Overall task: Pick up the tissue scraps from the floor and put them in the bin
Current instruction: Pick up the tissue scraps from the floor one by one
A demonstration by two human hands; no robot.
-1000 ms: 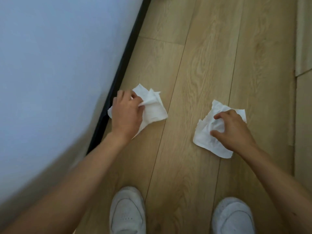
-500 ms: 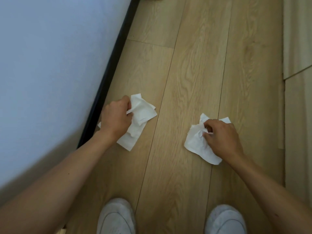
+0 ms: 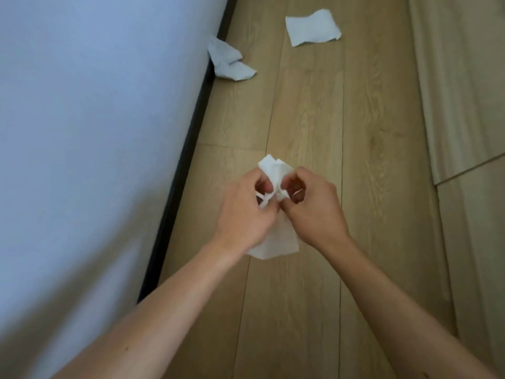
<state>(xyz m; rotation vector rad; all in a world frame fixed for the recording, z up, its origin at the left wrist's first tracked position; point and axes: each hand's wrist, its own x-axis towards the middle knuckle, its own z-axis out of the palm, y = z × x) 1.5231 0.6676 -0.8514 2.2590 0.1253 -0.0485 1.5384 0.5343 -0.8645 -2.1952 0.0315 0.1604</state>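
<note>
My left hand [image 3: 247,212] and my right hand [image 3: 314,207] are pressed together above the wooden floor, both closed on a bunch of white tissue scraps [image 3: 276,170]. Part of the tissue sticks up between the fingers and part hangs below the wrists. Farther ahead, a crumpled tissue scrap [image 3: 229,62] lies on the floor against the dark skirting. A flatter tissue scrap [image 3: 313,27] lies on the boards near the top of the view. No bin is in view.
A pale wall [image 3: 95,119] with a black skirting strip [image 3: 188,149] runs along the left. The light wooden floor [image 3: 369,132] stretches ahead. A pale wood-grain panel edge [image 3: 464,91] borders the right side.
Both hands have lifted their tissue scraps off the floor and come together in the middle. The view has tilted forward, so my shoes are gone and two more scraps appear ahead.
</note>
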